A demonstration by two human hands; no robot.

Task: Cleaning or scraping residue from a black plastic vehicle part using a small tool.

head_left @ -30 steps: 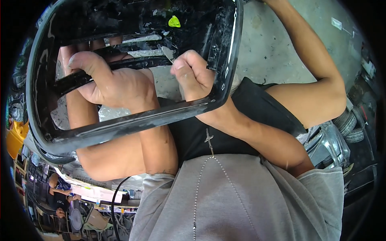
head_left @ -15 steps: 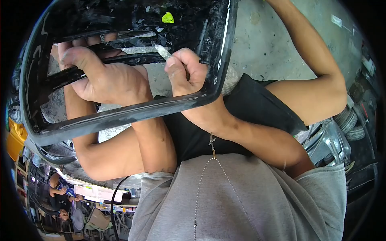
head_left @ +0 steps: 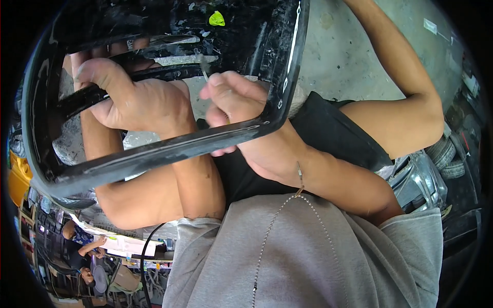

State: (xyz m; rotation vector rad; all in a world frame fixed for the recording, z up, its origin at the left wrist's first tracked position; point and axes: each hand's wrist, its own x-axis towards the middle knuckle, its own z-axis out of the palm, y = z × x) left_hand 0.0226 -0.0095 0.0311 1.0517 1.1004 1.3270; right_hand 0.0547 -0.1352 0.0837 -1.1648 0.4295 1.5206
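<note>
A glossy black plastic panel [head_left: 164, 145] with a raised rim and slatted openings is held up in front of me, pale dusty smears on its surface. My left hand [head_left: 149, 102] grips one of its slats, with the thumb in front and the fingers passing behind, partly hidden. Between the thumb and forefinger of my right hand [head_left: 239, 100] is a small thin tool with a pale, flat-looking tip [head_left: 205, 66]. That tip is close to the slats, though contact cannot be made out. The panel's lower rim crosses in front of part of the right hand.
A yellow-green scrap [head_left: 216, 19] sits on the panel's upper part. Tyres [head_left: 452, 160] and shiny car parts [head_left: 418, 179] stand at the right. Another person [head_left: 79, 251] is at the lower left, near a yellow object [head_left: 19, 177]. A bead chain [head_left: 264, 236] hangs over my shirt.
My right hand has tilted and dropped a little, turning the tool's tip nearly edge-on. The panel has shifted slightly. My left hand keeps its grip. The other person's arm has moved.
</note>
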